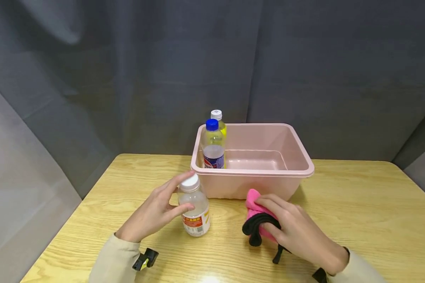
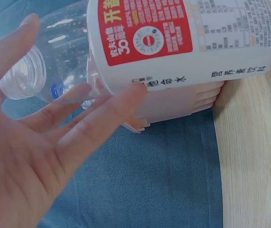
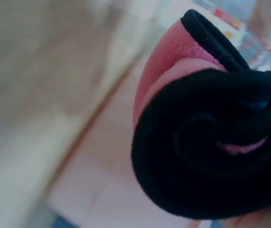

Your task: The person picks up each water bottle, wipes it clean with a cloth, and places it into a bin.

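Observation:
A clear plastic bottle [image 1: 194,206] with a white cap and a red-and-white label stands upright on the table. My left hand [image 1: 156,210] is around its upper part, index finger by the cap and thumb across the front. In the left wrist view the bottle [image 2: 144,42] lies across the picture, and the fingers [image 2: 92,128] of that hand are spread and fairly straight beside it. My right hand [image 1: 290,224] grips a rolled pink cloth [image 1: 253,202] with black edging. Up close in the right wrist view, the cloth [image 3: 163,85] shows its coiled black end and hides most of the hand.
Behind both hands stands a pink plastic basin [image 1: 251,182]. At its left end are a blue-capped bottle [image 1: 213,147] and a white-capped bottle [image 1: 217,114] with yellow contents. Grey curtains [image 1: 198,67] hang behind the wooden table [image 1: 357,204].

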`<action>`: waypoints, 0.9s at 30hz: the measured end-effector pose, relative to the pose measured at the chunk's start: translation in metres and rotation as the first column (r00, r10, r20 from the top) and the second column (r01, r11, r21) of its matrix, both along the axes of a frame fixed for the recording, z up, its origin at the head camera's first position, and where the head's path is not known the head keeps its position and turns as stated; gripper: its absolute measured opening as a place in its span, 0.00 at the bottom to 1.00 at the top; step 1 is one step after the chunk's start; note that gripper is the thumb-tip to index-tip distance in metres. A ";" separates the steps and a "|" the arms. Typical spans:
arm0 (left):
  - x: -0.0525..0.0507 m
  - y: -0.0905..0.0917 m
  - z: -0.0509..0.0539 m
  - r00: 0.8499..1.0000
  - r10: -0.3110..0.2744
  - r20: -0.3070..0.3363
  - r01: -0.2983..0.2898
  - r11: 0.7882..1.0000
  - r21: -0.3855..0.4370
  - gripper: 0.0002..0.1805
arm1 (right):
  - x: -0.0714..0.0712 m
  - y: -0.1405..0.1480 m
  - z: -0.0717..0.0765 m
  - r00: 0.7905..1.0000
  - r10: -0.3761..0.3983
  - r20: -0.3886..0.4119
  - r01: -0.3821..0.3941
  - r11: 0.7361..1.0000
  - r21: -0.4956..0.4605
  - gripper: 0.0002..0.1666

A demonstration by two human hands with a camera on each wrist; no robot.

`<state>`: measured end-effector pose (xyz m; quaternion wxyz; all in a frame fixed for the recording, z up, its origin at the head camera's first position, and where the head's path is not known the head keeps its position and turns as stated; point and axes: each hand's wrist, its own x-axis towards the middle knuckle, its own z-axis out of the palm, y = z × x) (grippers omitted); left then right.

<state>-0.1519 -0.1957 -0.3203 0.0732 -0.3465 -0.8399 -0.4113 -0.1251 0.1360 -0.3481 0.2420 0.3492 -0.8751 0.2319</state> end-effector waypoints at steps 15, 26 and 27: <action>-0.002 0.002 0.001 1.000 -0.001 0.010 0.001 1.000 0.000 0.39 | 0.011 0.038 -0.040 0.989 -0.087 0.122 0.065 0.982 0.175 0.36; 0.000 0.000 0.001 1.000 0.014 0.022 -0.014 1.000 -0.003 0.39 | 0.014 0.040 -0.036 0.964 -0.097 0.246 0.057 0.985 0.163 0.34; 0.001 0.000 0.001 1.000 0.014 0.023 -0.014 1.000 -0.004 0.39 | 0.015 0.040 -0.036 0.962 -0.097 0.254 0.055 0.984 0.168 0.34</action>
